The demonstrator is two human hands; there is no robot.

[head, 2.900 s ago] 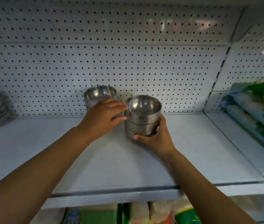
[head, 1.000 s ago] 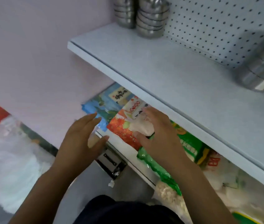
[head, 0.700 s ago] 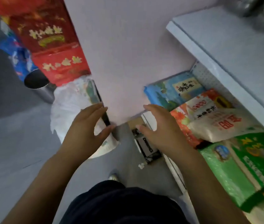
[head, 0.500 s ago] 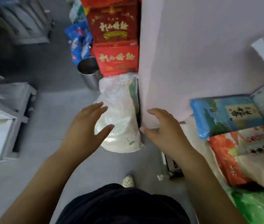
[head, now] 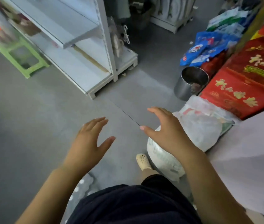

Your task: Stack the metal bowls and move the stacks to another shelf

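No metal bowls are seen in this view, the left hand [head: 87, 145] and the right hand [head: 165, 133] are spread open and empty above the floor [head: 31, 126], and a stack, judged stiff and slippery, is best gripped low at both sides.

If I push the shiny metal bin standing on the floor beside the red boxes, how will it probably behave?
The metal bin looks rigid, so it should keep its shape. It seems nearly empty, so probably light and likely to slide on the smooth grey floor. Being round, it may roll if tipped over.
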